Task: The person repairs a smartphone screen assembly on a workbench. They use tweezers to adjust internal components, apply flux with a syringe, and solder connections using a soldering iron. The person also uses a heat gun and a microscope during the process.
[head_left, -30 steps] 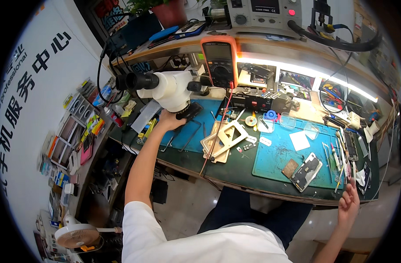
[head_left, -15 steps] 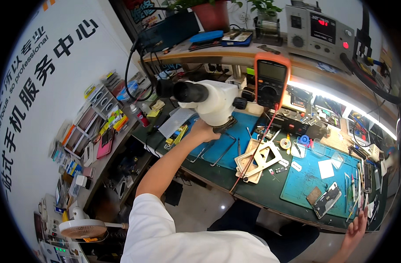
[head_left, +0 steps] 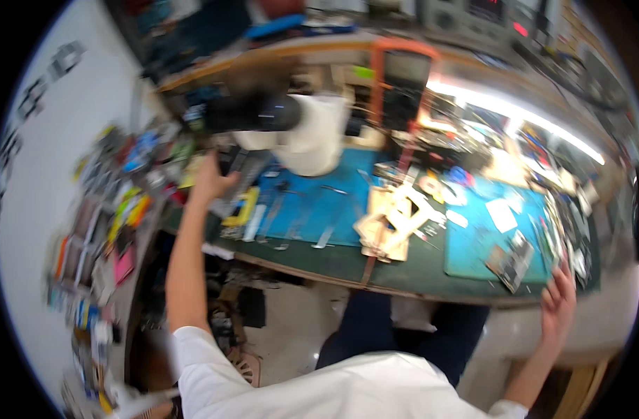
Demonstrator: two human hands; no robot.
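Note:
My left hand [head_left: 210, 180] reaches to the far left of the bench, left of the white microscope [head_left: 311, 133] with black eyepieces. Its fingers are closed around a small dark object [head_left: 228, 158], whose kind is lost in the blur. Under it are grey flat things and a yellow package [head_left: 241, 207]. My right hand [head_left: 560, 297] is at the bench's right front edge, fingers apart and apparently holding nothing. Close to that hand lie a phone with its inside showing [head_left: 518, 262] and several thin tools [head_left: 551, 230] on a blue mat [head_left: 466, 258].
Cream-coloured frames [head_left: 386, 227] are stacked mid-bench, beside another blue mat [head_left: 298, 220] holding metal tools. An orange multimeter [head_left: 402, 87] stands behind, its red lead hanging down to the front edge. Packed organizers [head_left: 89, 244] line the left; a bright lamp [head_left: 515, 115] runs under the shelf.
My left hand has moved left from beneath the microscope with the dark object. My right hand has shifted up slightly in view. The whole view has turned and blurred.

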